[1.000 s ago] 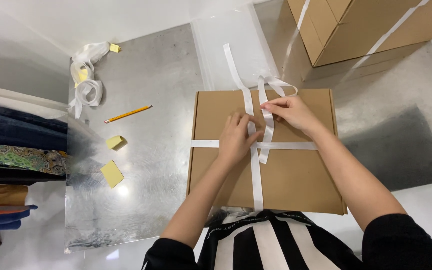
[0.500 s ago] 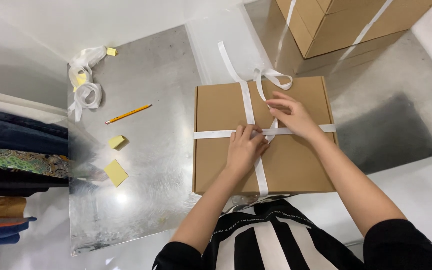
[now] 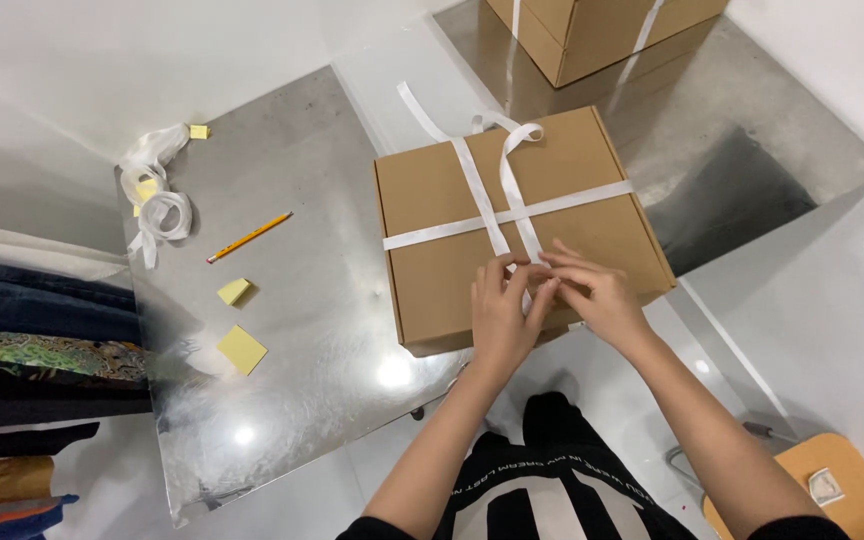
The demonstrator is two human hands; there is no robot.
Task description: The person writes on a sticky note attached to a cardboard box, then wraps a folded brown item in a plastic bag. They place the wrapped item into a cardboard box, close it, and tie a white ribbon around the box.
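White ribbon [image 3: 512,215], soft and likely slippery, is pinched by both the left hand [image 3: 500,315] and right hand [image 3: 597,300] at six o'clock on the stiff, probably light cardboard box [image 3: 432,270]; best gripped near the crossing, on the steel table [image 3: 302,330].

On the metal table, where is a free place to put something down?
Bare metal lies between the pencil and the cardboard box, and below the yellow notes. It is crowded near the ribbon coil and where both hands work.
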